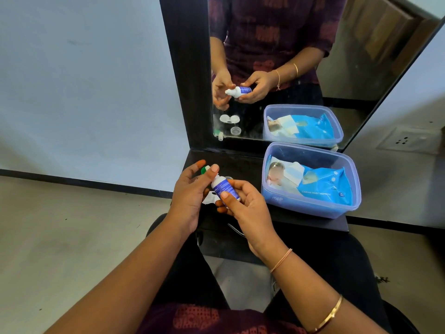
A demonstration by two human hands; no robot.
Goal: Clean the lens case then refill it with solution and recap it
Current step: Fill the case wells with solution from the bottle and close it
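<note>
A small white solution bottle (222, 186) with a purple label is tilted over the black shelf (240, 162). My right hand (245, 206) grips its body. The thumb and fingers of my left hand (190, 196) are on its white top. A white lens case (208, 199) lies on the shelf under my hands, mostly hidden by them. A green cap (204, 169) shows behind my left fingers. A small clear cap (229, 177) sits just past the bottle.
A blue plastic tub (310, 208) holding a pack of baby wipes (325, 186) stands on the shelf's right side. A black-framed mirror (277, 56) rises behind the shelf and reflects the hands, the case and the caps. A wall socket (404, 141) is at the right.
</note>
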